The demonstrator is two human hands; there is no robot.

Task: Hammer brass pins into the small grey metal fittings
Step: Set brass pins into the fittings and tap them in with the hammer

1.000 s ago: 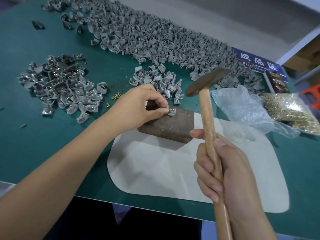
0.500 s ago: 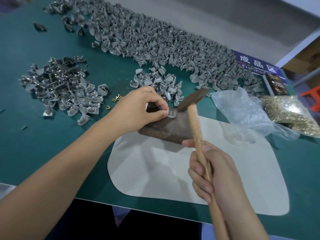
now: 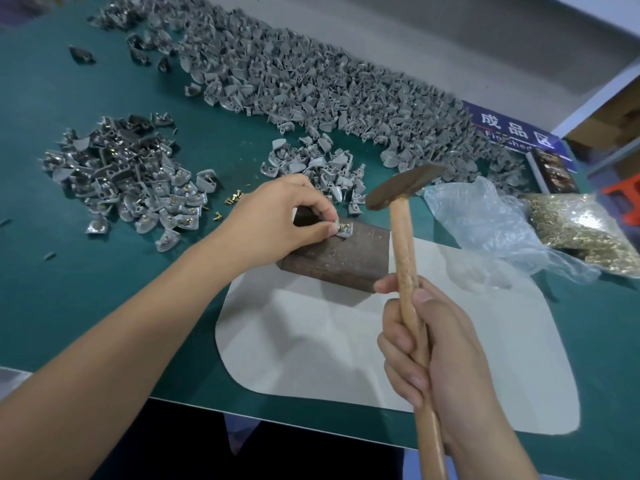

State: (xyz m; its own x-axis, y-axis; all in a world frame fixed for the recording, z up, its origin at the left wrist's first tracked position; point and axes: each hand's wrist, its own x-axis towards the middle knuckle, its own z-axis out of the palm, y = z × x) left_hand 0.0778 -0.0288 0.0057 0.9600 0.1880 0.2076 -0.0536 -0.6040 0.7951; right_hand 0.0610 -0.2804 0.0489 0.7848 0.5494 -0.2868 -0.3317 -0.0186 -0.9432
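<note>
My left hand (image 3: 277,220) pinches a small grey fitting (image 3: 343,230) with a brass pin in it, held on top of a dark rusty metal block (image 3: 343,258). My right hand (image 3: 429,348) grips the wooden handle of a hammer (image 3: 403,237). The hammer's dark head (image 3: 405,185) hangs raised above and to the right of the fitting, not touching it. A few loose brass pins (image 3: 232,200) lie on the green mat left of my left hand.
A heap of fittings with pins (image 3: 121,178) lies at the left. A long heap of bare grey fittings (image 3: 311,84) runs along the back, a small cluster (image 3: 322,168) behind the block. A clear bag (image 3: 485,223) and a bag of brass pins (image 3: 585,230) lie right. White sheet (image 3: 346,348) under the block.
The hammer head came down onto the fitting half a second ago and has risen again to the right. My left hand stayed on the fitting.
</note>
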